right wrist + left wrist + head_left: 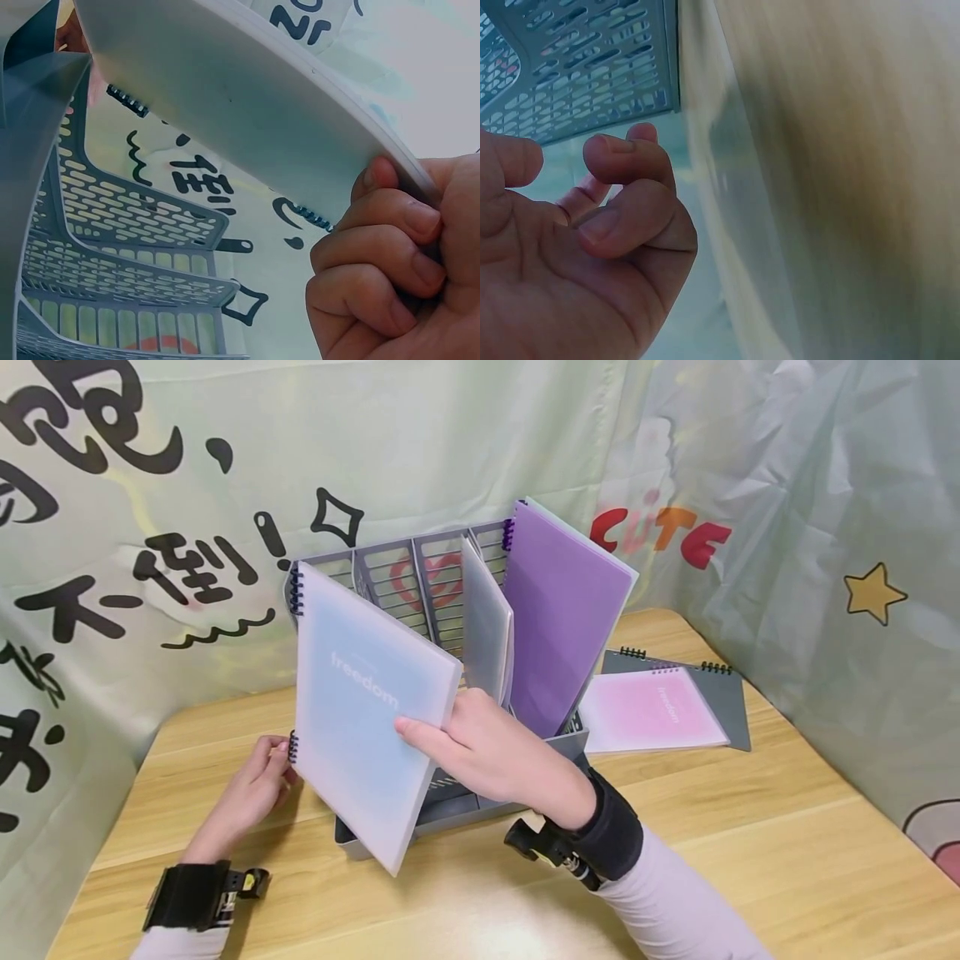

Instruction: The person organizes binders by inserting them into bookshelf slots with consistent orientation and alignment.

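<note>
A blue spiral notebook (360,693) with "freedom" on its cover is tilted in front of the rack's left side, its black coil on the left. My right hand (487,747) grips its right edge, thumb on the front cover and fingers curled behind, as the right wrist view (375,262) confirms. Low by the coil is my left hand (251,789); its fingers curl loosely with nothing between them in the left wrist view (592,225). The grey slotted rack (390,547) has several upright dividers. A purple spiral notebook (558,618) and a translucent-covered notebook (483,618) stand in its right part.
Right of the rack, a pink notebook (660,710) lies over a dark grey spiral notebook (738,710) on the wooden table (750,843). A printed cloth (450,443) hangs behind the table and along its sides.
</note>
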Demonstrator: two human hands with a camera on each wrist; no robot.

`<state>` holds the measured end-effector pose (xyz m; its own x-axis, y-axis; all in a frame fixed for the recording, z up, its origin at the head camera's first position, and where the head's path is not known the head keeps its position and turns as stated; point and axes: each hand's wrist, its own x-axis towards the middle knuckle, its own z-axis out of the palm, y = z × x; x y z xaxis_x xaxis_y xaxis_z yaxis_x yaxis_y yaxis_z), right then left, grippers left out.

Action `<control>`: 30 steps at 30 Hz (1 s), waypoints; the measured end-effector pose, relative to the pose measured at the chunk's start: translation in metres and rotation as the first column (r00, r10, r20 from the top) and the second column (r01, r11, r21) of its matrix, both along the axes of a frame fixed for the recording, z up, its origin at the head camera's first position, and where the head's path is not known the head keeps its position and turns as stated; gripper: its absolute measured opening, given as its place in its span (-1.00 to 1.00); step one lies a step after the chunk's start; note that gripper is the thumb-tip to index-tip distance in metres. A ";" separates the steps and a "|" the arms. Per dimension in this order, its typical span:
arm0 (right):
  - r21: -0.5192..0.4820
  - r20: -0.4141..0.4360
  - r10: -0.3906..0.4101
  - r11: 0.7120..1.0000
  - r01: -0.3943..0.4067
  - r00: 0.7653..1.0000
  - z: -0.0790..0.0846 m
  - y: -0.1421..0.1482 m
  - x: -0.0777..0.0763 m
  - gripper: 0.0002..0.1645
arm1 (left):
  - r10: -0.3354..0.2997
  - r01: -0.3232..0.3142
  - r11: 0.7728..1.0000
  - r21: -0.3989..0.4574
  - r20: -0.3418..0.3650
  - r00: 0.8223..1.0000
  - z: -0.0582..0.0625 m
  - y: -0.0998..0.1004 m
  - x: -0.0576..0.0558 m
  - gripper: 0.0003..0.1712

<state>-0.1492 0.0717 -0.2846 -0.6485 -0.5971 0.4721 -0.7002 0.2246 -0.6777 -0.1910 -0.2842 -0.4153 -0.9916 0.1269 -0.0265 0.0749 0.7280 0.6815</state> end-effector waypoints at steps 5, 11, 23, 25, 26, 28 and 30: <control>0.001 0.016 0.001 1.000 -0.001 1.000 0.004 0.002 0.002 -0.64 | -0.006 0.006 1.000 -0.005 0.020 1.000 -0.001 0.004 0.001 -0.37; -0.019 0.048 0.011 1.000 -0.010 0.999 0.009 0.008 0.006 -0.67 | -0.027 0.027 0.999 0.016 0.009 1.000 -0.003 0.010 0.001 -0.43; -0.063 0.068 -0.008 0.998 0.012 0.998 0.011 0.020 0.007 -0.67 | -0.051 0.052 0.998 0.036 -0.029 0.998 -0.005 0.021 0.000 -0.39; -0.081 0.065 0.000 0.997 0.006 0.998 0.012 0.022 0.007 -0.68 | -0.055 0.056 0.998 0.040 -0.029 0.998 -0.004 0.024 0.001 -0.39; -0.091 0.066 0.006 0.996 0.000 0.998 0.012 0.023 0.007 -0.68 | -0.056 0.057 0.998 0.040 -0.031 0.998 -0.004 0.025 0.001 -0.39; -0.101 0.066 0.008 0.995 -0.001 0.998 0.012 0.025 0.007 -0.68 | -0.058 0.059 0.998 0.035 -0.031 0.998 -0.003 0.027 0.001 -0.37; -0.103 0.064 0.007 0.995 0.000 0.998 0.012 0.026 0.006 -0.68 | -0.064 0.065 0.998 0.026 -0.037 0.997 -0.003 0.029 0.002 -0.35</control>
